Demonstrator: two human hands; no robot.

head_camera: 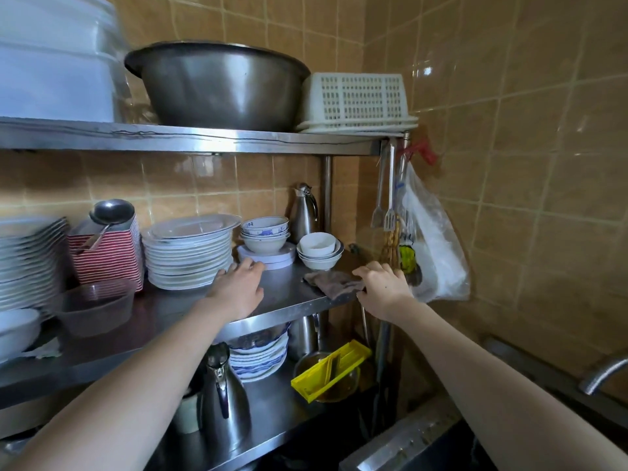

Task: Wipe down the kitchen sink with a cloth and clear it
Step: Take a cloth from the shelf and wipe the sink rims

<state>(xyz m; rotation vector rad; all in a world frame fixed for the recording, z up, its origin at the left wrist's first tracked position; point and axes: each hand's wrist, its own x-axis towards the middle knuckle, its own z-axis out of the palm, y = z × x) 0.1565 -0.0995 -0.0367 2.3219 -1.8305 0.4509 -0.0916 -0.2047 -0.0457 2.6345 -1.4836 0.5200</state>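
Both bare forearms reach forward and upward, with the wrists nearly straight. The left hand (pixel 238 287) is palm down, its fingers (pixel 249 265) loosely extended and a little spread, and it holds nothing. The right hand (pixel 384 288) shows its back, the knuckles raised and the fingers bent downward. Its thumb touches the edge of the cloth (pixel 334 283), but a real grip is not clear.

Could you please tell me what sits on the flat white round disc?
A stack of white, blue-patterned ceramic bowls sits on the flat white round disc; the lower bowls' insides are covered.
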